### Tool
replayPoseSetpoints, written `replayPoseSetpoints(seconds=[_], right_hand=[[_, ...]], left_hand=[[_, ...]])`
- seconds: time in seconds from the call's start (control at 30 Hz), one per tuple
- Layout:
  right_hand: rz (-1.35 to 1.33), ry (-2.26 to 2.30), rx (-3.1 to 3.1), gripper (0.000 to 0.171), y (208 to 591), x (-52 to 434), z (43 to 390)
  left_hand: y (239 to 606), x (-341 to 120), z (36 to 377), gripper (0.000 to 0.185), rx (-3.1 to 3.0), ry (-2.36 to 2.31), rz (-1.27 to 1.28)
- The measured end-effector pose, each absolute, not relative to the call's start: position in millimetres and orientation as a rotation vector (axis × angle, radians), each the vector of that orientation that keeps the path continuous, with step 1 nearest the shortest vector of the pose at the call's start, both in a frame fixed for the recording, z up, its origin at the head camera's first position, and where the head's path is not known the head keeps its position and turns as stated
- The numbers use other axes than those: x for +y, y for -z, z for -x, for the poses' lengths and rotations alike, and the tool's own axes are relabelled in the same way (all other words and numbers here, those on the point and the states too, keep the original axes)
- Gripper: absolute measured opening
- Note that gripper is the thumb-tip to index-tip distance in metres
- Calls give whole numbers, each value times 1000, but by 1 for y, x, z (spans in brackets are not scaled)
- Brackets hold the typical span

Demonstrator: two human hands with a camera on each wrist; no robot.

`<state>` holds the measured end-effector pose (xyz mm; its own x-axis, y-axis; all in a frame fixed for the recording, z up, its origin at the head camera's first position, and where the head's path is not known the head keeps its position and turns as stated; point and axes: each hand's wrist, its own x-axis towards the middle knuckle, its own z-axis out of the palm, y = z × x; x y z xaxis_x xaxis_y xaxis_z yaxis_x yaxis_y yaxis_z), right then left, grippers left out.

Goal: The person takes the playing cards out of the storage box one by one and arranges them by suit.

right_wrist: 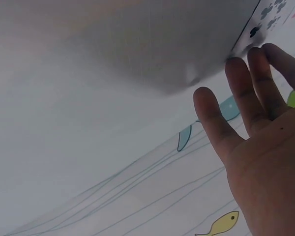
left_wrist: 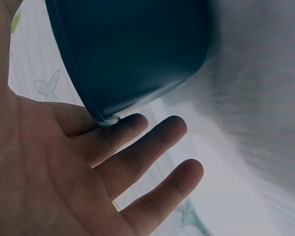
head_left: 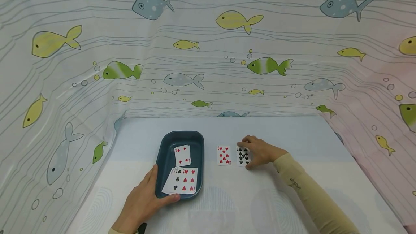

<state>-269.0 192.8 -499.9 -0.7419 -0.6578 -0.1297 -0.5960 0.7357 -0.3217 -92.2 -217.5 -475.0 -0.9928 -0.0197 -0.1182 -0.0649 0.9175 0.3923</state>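
My left hand (head_left: pixel 143 193) reaches around the near-left corner of a dark blue tray (head_left: pixel 200 154), its thumb along the front rim. In the left wrist view its fingers (left_wrist: pixel 142 157) extend beside the tray's wall. Over a playing card of clubs (head_left: pixel 242 157) on the table stretches my right hand (head_left: pixel 260 151), fingertips at the card's far edge and thumb at its near corner. The right wrist view has these fingers (right_wrist: pixel 241 83) nearly straight, close to the card's edge. Left of it lies a card of hearts (head_left: pixel 224 155), face up.
Inside the tray, a four of diamonds (head_left: pixel 182 155) tops a small pile at the far end. Nearer me, a six of hearts (head_left: pixel 189 181) overlaps cards of clubs (head_left: pixel 175 180). A fish-patterned curtain (head_left: pixel 214 64) hangs behind the white table (head_left: pixel 221 127).
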Motion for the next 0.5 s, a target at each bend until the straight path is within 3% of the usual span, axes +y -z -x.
replayPoseSetpoints(seconds=[0.5], right_hand=[[978, 580, 2771, 81, 486, 171, 278]], left_hand=[[476, -218, 92, 142, 2968, -626, 51]])
